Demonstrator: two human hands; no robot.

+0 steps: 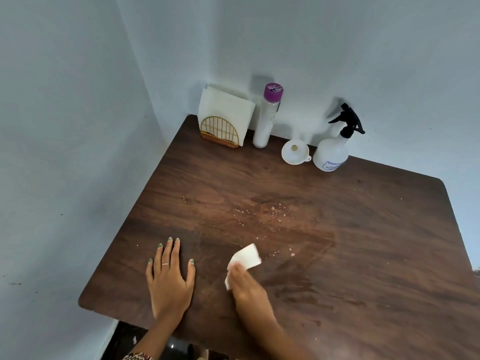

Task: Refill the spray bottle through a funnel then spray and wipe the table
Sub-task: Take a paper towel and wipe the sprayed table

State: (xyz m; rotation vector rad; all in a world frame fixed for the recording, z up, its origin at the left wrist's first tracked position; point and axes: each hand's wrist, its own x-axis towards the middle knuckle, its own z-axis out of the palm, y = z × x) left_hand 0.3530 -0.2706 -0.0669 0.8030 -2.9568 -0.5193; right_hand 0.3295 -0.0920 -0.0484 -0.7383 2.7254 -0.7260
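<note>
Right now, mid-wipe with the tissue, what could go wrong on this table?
1. The crumbs lie beyond the tissue; a fast stroke by the right hand may scatter them off the table rather than gather them.
2. A long forward sweep could knock the funnel or spray bottle standing at the back edge.
3. The small damp tissue may shred, leaving bits behind.

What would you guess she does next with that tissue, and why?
Probably sweep the tissue under the right hand forward across the table: pale crumbs and a damp patch lie just beyond it.
</note>
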